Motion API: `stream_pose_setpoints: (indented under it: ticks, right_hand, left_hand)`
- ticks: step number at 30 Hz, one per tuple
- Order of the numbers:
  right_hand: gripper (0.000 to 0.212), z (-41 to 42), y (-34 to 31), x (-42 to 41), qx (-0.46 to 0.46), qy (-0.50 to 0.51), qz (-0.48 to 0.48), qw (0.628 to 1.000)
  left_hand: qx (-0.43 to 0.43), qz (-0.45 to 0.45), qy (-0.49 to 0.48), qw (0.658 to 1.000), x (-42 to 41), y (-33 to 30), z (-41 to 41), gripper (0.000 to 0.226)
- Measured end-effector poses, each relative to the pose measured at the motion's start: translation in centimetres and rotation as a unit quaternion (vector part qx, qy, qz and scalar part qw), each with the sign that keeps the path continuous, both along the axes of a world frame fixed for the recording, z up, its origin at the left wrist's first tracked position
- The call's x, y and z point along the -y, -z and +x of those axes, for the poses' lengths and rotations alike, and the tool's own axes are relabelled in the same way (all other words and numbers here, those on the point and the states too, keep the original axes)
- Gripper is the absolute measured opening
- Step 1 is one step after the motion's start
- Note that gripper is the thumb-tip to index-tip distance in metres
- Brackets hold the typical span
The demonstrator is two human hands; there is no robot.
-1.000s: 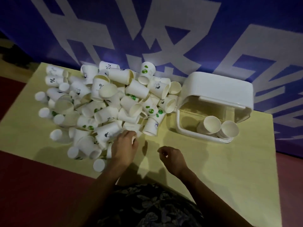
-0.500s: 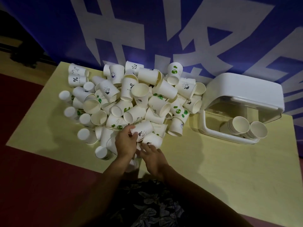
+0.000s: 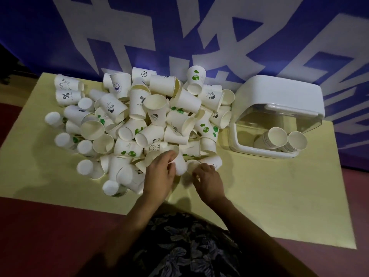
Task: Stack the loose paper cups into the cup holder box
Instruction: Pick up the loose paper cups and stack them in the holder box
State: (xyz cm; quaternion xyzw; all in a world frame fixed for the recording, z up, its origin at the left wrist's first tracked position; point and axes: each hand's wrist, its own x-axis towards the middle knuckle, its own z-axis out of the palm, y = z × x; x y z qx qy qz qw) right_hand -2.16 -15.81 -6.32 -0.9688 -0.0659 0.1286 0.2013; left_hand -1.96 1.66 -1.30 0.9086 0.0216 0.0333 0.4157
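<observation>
Backdrop: blue banner [image 3: 60, 37] with large white characters, across top of frame. Yellow table [image 3: 269, 196] filled centre. Loose paper cups [image 3: 139, 116] heaped centre-left, most lying on their sides. Cup holder box [image 3: 279, 92], white, lid raised, sat at right; two cup stacks [image 3: 279, 138] lay inside. Left hand [image 3: 159, 174] gripped white cup [image 3: 179, 164] at pile's lower edge. Right hand [image 3: 208, 180] closed on second cup [image 3: 212, 161] just beside it.
</observation>
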Motion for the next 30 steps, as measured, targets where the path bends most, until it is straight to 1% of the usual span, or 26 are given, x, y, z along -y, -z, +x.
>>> stream_pose_setpoints:
  ticks: [2, 5, 7, 10, 12, 17, 25, 28, 30]
  right_hand:
    - [0.006, 0.4, -1.4, 1.5, -0.019, 0.051, 0.035, 0.998]
    - [0.009, 0.7, -3.6, 3.7, 0.038, 0.106, 0.062, 0.992]
    - [0.008, 0.9, -5.1, 5.4, 0.08, 0.136, 0.074, 0.985]
    - [0.002, 1.0, -7.0, 8.1, 0.121, 0.176, 0.085, 0.973]
    - [0.006, 1.1, -8.0, 10.1, 0.147, 0.198, 0.093, 0.965]
    - [0.015, 1.5, -9.2, 15.3, 0.193, 0.216, 0.082, 0.954]
    - [0.021, 3.6, -9.0, 23.8, 0.205, 0.257, 0.056, 0.943]
    - [0.02, 4.7, -9.0, 26.5, 0.214, 0.261, 0.053, 0.94]
    - [0.018, 5.4, -8.9, 28.1, 0.214, 0.256, 0.044, 0.942]
  left_hand:
    - [0.009, 0.015, 0.029, 0.999, 1.1, -0.2, 0.5, 0.025]
    - [0.016, 0.037, 0.064, 0.997, 3.2, -1.1, 1.6, 0.022]
    - [0.025, 0.055, 0.083, 0.995, 5.0, -2.0, 2.6, 0.022]
    - [0.041, 0.074, 0.107, 0.991, 8.0, -3.4, 3.9, 0.022]
    - [0.052, 0.077, 0.114, 0.989, 10.1, -4.4, 4.6, 0.02]
    - [0.072, 0.074, 0.135, 0.985, 15.1, -5.1, 6.0, 0.017]
    - [0.123, 0.093, 0.184, 0.971, 23.8, -5.2, 8.1, 0.016]
    - [0.107, 0.079, 0.187, 0.973, 26.5, -4.4, 9.5, 0.016]
    - [0.095, 0.09, 0.202, 0.97, 28.1, -3.8, 10.3, 0.016]
